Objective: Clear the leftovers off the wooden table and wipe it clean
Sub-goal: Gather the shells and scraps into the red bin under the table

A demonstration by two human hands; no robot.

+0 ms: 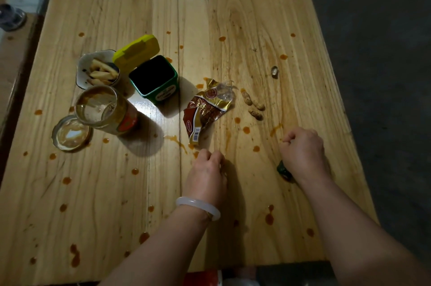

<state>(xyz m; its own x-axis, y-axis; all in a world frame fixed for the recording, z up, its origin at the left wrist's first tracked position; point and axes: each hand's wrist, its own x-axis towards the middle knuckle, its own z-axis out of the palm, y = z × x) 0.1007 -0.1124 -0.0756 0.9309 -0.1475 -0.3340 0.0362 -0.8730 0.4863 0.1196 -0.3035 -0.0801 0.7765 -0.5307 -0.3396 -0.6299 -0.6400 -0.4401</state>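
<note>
1. Head view, the only one you get: the wooden table (pixel 256 17) fills nearly the whole frame, and it's dotted all over with orange-red sauce drips (pixel 269 218).
2. Your left hand (pixel 205 176), the one with the white bangle (pixel 198 207) on its wrist, sits knuckles-up near the middle of the table. Its fingers are curled down onto the wood, just short of the low end of the crumpled gold-and-red snack wrapper (pixel 207 108). Whether they've got hold of anything, can't tell.
3. Your right hand (pixel 303 150) is out toward the right edge, balled up with the fingers tucked under, right by a sauce smear. Can't tell if it's pinching something either.
4. A small dark green thing (pixel 283 168) pokes out from under your right wrist; too dark to say what it is.
5. Leftovers, right half: three peanuts (pixel 254 105) in their shells lie just right of the wrapper, and a small shell-like scrap (pixel 274 71) lies farther back.
6. Leftovers, left half, all bunched together: a green tub (pixel 161 93) with its yellow lid (pixel 136 51) flipped open, a small bowl (pixel 80 73) of fries beside it, then an open glass jar (pixel 105 108) smeared with sauce, and the jar lid (pixel 70 133) lying inside-up just beside the jar.
</note>
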